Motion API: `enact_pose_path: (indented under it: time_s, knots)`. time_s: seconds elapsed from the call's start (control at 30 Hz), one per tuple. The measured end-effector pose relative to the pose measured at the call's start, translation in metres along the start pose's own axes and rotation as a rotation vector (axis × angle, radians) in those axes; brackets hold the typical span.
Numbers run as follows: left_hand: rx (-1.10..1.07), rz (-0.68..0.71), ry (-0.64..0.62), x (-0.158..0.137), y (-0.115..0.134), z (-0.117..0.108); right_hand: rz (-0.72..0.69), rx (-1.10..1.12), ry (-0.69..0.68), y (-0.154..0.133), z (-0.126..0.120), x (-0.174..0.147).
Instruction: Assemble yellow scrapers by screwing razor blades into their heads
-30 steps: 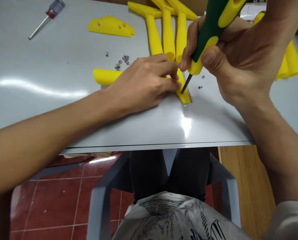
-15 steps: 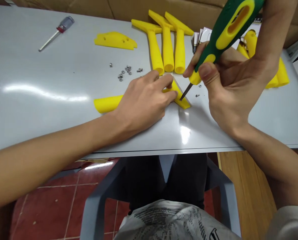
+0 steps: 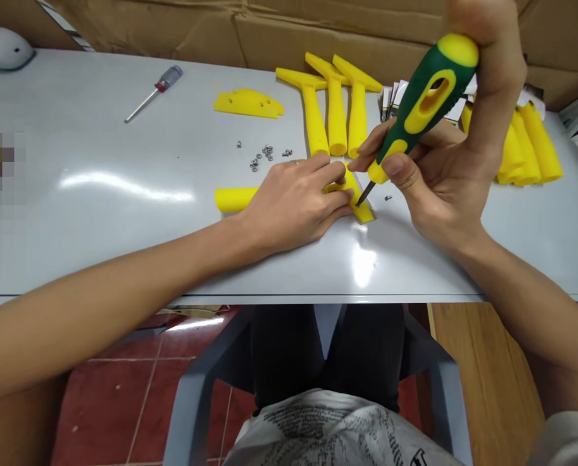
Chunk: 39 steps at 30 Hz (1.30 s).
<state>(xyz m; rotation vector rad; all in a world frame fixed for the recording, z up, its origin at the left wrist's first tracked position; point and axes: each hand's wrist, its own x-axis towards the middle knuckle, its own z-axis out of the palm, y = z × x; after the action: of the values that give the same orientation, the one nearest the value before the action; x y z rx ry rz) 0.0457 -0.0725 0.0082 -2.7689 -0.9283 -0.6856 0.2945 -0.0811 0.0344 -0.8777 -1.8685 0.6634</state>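
Yellow, T-shaped, tubular handle (image 3: 235, 199), smooth plastic by look, lies on glossy pale-grey flat table (image 3: 123, 155); left hand (image 3: 301, 204) clasps its middle. Likely light, stiff, slightly slick; best held near the crosspiece (image 3: 365, 213). Right hand (image 3: 444, 175) grips green-and-yellow, metal-shafted screwdriver (image 3: 417, 107), tip at crosspiece.

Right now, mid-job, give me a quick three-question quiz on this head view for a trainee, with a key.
1. What colour is the handle of the screwdriver in the right grip?
A) All red
B) Green and yellow
C) All black

2. True or false: the left grip covers part of a yellow piece, while a clear-handled tool lies loose on the table.

3. How many yellow T-shaped handles lie grouped just beyond the left grip, near the cardboard?

Key: 1. B; 2. True; 3. Three.
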Motion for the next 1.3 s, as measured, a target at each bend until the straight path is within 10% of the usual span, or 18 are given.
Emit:
enact_pose_path:
  time_s: [0.33,0.6,0.87,1.03,1.3]
  knots:
    - [0.058,0.032,0.012,0.001,-0.004,0.002,0.048,-0.035,0.055,0.001,-0.011,0.000]
    - [0.018,0.038,0.001,0.003,-0.009,0.003,-0.210,0.042,-0.028,0.051,-0.013,0.007]
    - [-0.022,-0.006,-0.022,0.003,-0.004,0.002,0.162,0.103,-0.101,0.009,-0.019,0.004]
    - [-0.012,-0.038,0.007,-0.001,-0.001,0.005,-0.002,0.029,0.226,-0.017,-0.004,-0.002]
    - [-0.011,-0.011,-0.030,0.003,-0.006,0.007,-0.081,0.083,0.071,0.032,0.004,0.011]
